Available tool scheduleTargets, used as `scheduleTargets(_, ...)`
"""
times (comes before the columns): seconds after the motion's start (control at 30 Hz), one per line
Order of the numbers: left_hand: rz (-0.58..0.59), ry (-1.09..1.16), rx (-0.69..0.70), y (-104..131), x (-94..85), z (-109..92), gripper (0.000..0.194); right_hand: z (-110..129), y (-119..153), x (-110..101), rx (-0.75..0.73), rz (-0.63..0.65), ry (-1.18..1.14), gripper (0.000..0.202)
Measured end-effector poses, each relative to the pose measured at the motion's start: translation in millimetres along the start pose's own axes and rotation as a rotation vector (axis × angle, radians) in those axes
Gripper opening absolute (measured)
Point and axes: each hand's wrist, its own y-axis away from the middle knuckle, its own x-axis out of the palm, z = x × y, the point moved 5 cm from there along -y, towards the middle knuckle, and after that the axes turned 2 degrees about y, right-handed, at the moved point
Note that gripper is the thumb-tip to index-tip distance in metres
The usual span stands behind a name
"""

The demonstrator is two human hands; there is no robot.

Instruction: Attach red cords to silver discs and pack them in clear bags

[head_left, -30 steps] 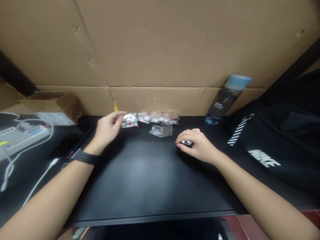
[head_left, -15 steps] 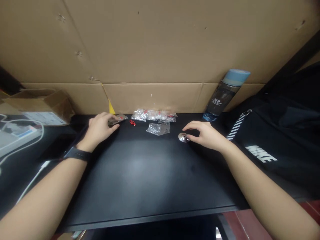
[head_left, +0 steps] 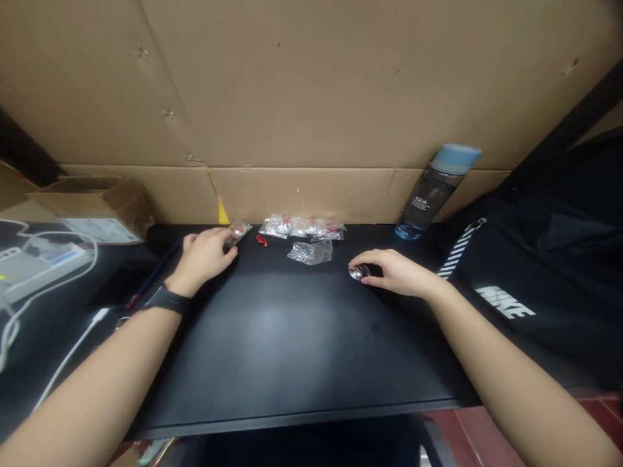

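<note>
On the black table, my right hand [head_left: 392, 271] has its thumb and fingers curled around the edge of a small shiny domed metal disc [head_left: 357, 273]. Over on the left, my left hand [head_left: 207, 256], with a dark band on its wrist, has its fingertips on a clear plastic packet [head_left: 239, 231] holding something silvery and red. Between the hands lie a small red cord [head_left: 261, 240] and a crumpled clear plastic bag [head_left: 311, 252]. Behind them is a row of clear packets [head_left: 296, 226] with silvery and red contents.
A cardboard panel [head_left: 311, 97] stands behind the table. On the right are a water bottle [head_left: 435, 194] with a blue lid and a black bag [head_left: 525, 279]. The left side holds a cardboard box [head_left: 100, 207], a white power strip [head_left: 48, 263] and white cables [head_left: 73, 353].
My right fingers have closed around the metal disc, which stood partly free of them before. My left hand stays at its packet. The whole view has shifted slightly.
</note>
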Motion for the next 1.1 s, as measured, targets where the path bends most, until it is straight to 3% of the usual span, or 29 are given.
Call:
scheduleTargets(0.17,-0.097,0.021,0.059,2,-7.6,-11,0.033,2,0,-1,-0.015,-0.013,-0.028,0.029)
scheduleTargets(0.33,0.012,0.07,0.279,7,6.6,-34,0.039,2,0,-1,-0.016,0.003,-0.033,0.033)
scheduleTargets(0.6,0.035,0.065,0.325,9,24.2,-47,0.044,2,-2,1,0.004,-0.02,-0.031,0.027)
scheduleTargets(0.8,-0.041,0.1,0.379,7,15.0,-49,0.03,1,-3,4,0.008,-0.045,-0.014,0.041)
scheduleTargets(1.1,0.01,0.16,0.481,7,4.9,-59,0.021,-1,-3,3,-0.001,-0.099,-0.087,0.04)
